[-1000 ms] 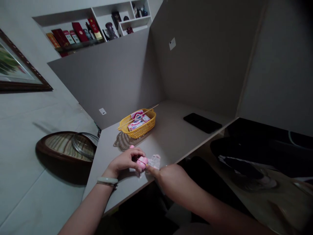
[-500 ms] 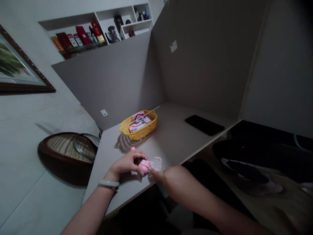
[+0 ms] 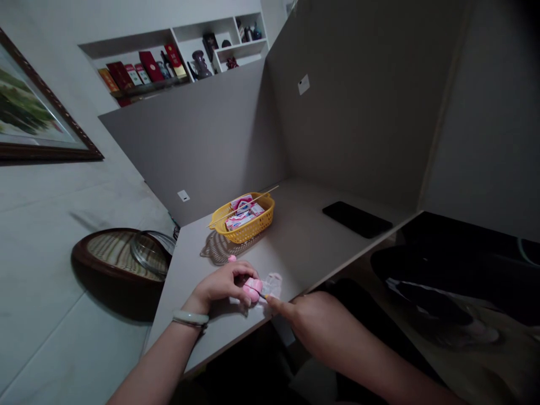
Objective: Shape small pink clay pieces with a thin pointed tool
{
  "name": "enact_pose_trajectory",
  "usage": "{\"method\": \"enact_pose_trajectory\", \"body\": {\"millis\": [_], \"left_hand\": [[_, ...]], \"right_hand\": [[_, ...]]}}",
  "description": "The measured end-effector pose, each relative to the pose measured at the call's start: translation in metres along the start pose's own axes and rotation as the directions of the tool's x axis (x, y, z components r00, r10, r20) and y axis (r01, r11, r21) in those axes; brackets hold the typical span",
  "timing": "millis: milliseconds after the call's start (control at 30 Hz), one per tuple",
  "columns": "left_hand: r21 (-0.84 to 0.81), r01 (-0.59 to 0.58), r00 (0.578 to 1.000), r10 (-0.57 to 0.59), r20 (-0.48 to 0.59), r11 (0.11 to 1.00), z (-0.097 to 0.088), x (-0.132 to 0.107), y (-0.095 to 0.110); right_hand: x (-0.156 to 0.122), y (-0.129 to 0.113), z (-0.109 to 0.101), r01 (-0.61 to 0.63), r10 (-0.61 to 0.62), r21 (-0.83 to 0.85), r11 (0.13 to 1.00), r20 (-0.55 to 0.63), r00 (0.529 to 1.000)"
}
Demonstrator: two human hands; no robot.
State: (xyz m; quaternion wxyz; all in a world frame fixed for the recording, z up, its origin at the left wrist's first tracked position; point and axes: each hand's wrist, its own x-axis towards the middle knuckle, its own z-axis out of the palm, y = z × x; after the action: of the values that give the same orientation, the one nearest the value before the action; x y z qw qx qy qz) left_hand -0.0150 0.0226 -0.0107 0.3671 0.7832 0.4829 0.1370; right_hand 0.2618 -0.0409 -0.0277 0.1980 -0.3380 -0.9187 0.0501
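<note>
My left hand [image 3: 223, 283] rests on the grey desk [image 3: 295, 247] near its front edge, fingers curled round a small pink soft piece [image 3: 252, 285]. My right hand [image 3: 306, 318] sits just off the desk edge, pinched on a thin stick [image 3: 258, 291] whose tip meets the pink piece. A crumpled clear wrapper [image 3: 273, 284] lies right beside the pink piece. Another small pink bit [image 3: 232, 259] peeks out behind my left hand.
A yellow plastic basket [image 3: 248, 225] with small packets and a long wooden skewer [image 3: 247, 204] across it stands further back. A black phone [image 3: 356, 219] lies at the right of the desk. Grey partitions wall the desk. A round wooden tray [image 3: 113, 259] lies at the left.
My right hand has drawn back a little toward me, and the thin stick now shows between it and the pink piece. The view has shifted slightly; my left hand keeps its hold.
</note>
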Motion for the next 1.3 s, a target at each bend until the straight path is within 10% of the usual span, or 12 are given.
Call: {"method": "enact_pose_trajectory", "body": {"millis": [433, 700, 1033, 1300], "left_hand": [[0.028, -0.005, 1.0, 0.005, 0.011, 1.0, 0.002, -0.001, 0.002], [0.009, -0.037, 0.999, 0.037, -0.037, 0.999, -0.001, -0.001, -0.002], [-0.015, -0.031, 0.999, 0.03, -0.033, 0.999, 0.003, -0.001, 0.004], [-0.012, -0.071, 0.997, 0.071, -0.028, 0.997, 0.0, -0.001, 0.004]], "right_hand": [[-0.014, 0.012, -0.013, 0.029, -0.031, 0.021, 0.999, 0.077, 0.997], [0.016, -0.005, 0.021, -0.012, 0.012, -0.021, 1.0, 0.011, 1.0], [-0.022, 0.011, -0.019, -0.001, 0.004, -0.03, 1.0, 0.083, 0.997], [0.019, -0.005, 0.017, 0.015, -0.009, -0.081, 0.997, 0.076, 0.997]]}}
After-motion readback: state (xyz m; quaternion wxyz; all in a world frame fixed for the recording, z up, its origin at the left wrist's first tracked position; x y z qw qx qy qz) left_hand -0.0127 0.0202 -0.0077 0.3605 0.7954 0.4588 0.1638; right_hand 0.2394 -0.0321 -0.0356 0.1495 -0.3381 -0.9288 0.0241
